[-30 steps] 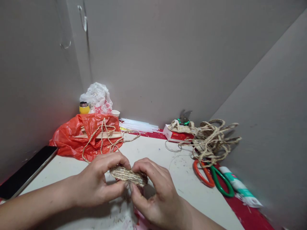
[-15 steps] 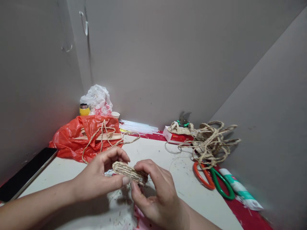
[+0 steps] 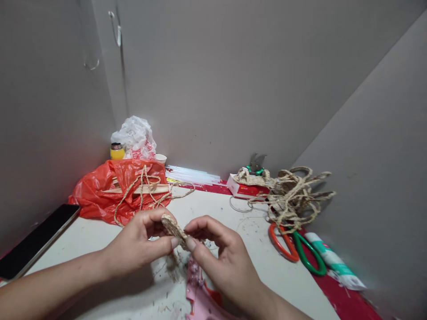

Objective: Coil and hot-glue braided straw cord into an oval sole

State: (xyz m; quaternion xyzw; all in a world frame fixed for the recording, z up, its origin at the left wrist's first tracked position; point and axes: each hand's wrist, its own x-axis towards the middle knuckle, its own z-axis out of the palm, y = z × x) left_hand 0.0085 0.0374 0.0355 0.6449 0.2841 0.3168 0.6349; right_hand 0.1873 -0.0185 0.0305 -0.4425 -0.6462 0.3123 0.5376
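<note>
Between my two hands, above the white tabletop, is a small flat piece of coiled straw braid [image 3: 175, 230], held tilted. My left hand [image 3: 145, 235] pinches its left side with thumb and fingers. The thumb and forefinger of my right hand [image 3: 222, 255] close on its lower right end. Below the right hand lies a pink tool [image 3: 202, 295] that looks like a glue gun, with an orange-red trigger part; the hand hides some of it. Fibre scraps lie on the table beneath.
A red plastic bag [image 3: 96, 191] with braided cord lies at the back left, a black phone [image 3: 36, 240] nearer. Glue sticks [image 3: 196, 175] lie along the back. At right are a cord bundle [image 3: 293, 200], orange-and-green-handled scissors [image 3: 312, 258] and a white-green tube [image 3: 335, 262].
The braid piece has been turned, its face now more edge-on and tilted down to the right. My right hand has shifted slightly, and more of the pink tool shows.
</note>
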